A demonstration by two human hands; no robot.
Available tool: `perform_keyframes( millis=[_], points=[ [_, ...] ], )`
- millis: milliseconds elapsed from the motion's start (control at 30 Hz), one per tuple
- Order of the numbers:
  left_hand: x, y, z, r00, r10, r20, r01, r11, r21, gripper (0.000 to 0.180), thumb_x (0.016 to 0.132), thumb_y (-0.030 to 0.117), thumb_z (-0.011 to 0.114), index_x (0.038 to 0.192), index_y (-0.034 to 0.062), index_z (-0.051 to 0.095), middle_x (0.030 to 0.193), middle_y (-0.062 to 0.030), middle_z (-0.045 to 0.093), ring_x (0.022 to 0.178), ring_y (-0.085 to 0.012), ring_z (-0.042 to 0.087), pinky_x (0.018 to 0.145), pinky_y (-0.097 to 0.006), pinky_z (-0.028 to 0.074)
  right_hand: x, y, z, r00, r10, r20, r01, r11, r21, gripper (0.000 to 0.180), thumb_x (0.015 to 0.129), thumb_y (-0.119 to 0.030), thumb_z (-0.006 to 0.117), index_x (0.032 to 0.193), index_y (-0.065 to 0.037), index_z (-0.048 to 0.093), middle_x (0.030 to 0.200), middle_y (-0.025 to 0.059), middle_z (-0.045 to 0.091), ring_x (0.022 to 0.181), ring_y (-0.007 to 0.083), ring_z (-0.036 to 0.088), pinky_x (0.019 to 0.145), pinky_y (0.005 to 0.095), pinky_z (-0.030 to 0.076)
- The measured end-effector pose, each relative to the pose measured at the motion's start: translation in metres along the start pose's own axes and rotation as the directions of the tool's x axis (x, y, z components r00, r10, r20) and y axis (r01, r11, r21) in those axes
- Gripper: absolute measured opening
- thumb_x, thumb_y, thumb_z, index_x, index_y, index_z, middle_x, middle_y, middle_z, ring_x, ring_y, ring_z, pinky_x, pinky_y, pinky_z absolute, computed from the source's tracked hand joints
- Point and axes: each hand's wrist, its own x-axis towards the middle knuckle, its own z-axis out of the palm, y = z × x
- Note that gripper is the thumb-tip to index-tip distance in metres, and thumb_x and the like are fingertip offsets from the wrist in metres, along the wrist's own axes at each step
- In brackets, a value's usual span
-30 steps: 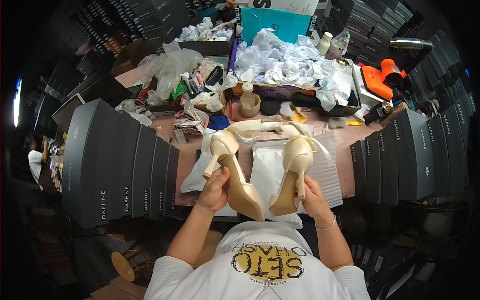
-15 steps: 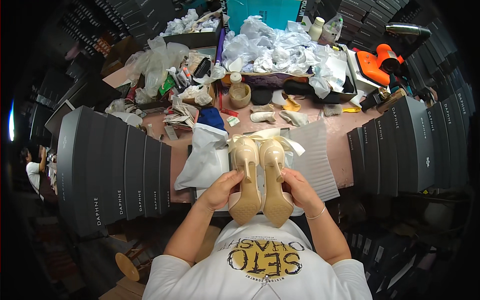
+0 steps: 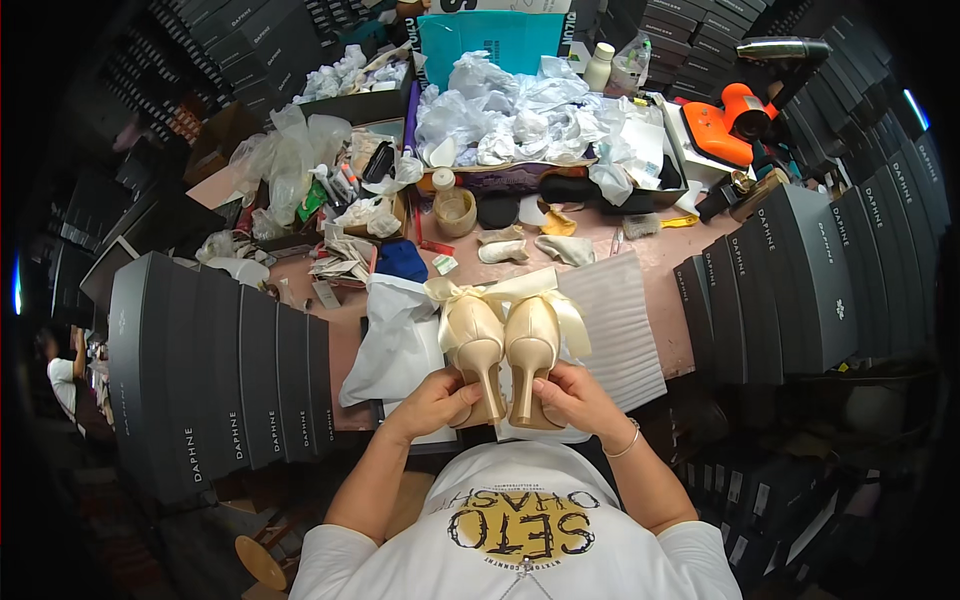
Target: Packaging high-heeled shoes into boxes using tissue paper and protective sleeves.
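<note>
A pair of beige high-heeled shoes with pale ribbons is held up side by side in front of my body, backs and heels facing me. My left hand [image 3: 437,402] is closed round the left shoe [image 3: 474,341], its thumb beside the slim heel. Closed on the right shoe [image 3: 532,338] is my right hand [image 3: 578,398], thumb against that heel. The toes are mostly hidden behind the heels and hands. Beneath and behind the pair lie white tissue paper [image 3: 393,330] on the left and a ribbed white foam sheet [image 3: 622,335] on the right.
Stacks of dark grey shoe boxes [image 3: 185,370] flank the left, more boxes [image 3: 800,290] the right. Across the pink table [image 3: 660,262] lie crumpled white paper [image 3: 520,110], a glue jar [image 3: 455,210], cloth scraps [image 3: 565,248], a brush [image 3: 642,226] and an orange device [image 3: 717,135]. A person [image 3: 62,375] is far left.
The shoes have tilted, so their soles no longer face me and their backs and heels show instead. Both hands keep their hold. The whole view has shifted slightly.
</note>
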Motion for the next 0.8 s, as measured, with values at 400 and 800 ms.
perform_keyframes(
  millis=[400, 800],
  points=[
    [0.007, 0.005, 0.013, 0.975, 0.072, -0.213, 0.041, 0.873, 0.485, 0.026, 0.089, 0.014, 0.056, 0.107, -0.0046, 0.057, 0.089, -0.0142, 0.064, 0.078, -0.0191, 0.061, 0.073, -0.032, 0.049, 0.008, 0.0, -0.111, 0.873, 0.031, -0.487, -0.114, 0.983, -0.142, 0.017, 0.092, -0.017, 0.054, 0.09, 0.0, 0.058, 0.071, -0.0047, 0.051, 0.061, 0.003, 0.044, 0.053, 0.0205, 0.036],
    [0.021, -0.004, 0.019, 0.966, 0.207, -0.157, 0.006, 0.586, 0.81, 0.021, 0.087, 0.02, 0.058, 0.097, 0.0015, 0.058, 0.091, -0.0169, 0.06, 0.088, -0.036, 0.059, 0.075, -0.043, 0.047, 0.032, -0.024, -0.069, 0.966, -0.069, -0.25, 0.039, 0.992, -0.123, 0.066, 0.08, -0.012, 0.071, 0.137, 0.0, 0.039, 0.123, 0.0188, 0.054, 0.1, 0.0233, 0.06, 0.082, 0.0327, 0.051]
  ],
)
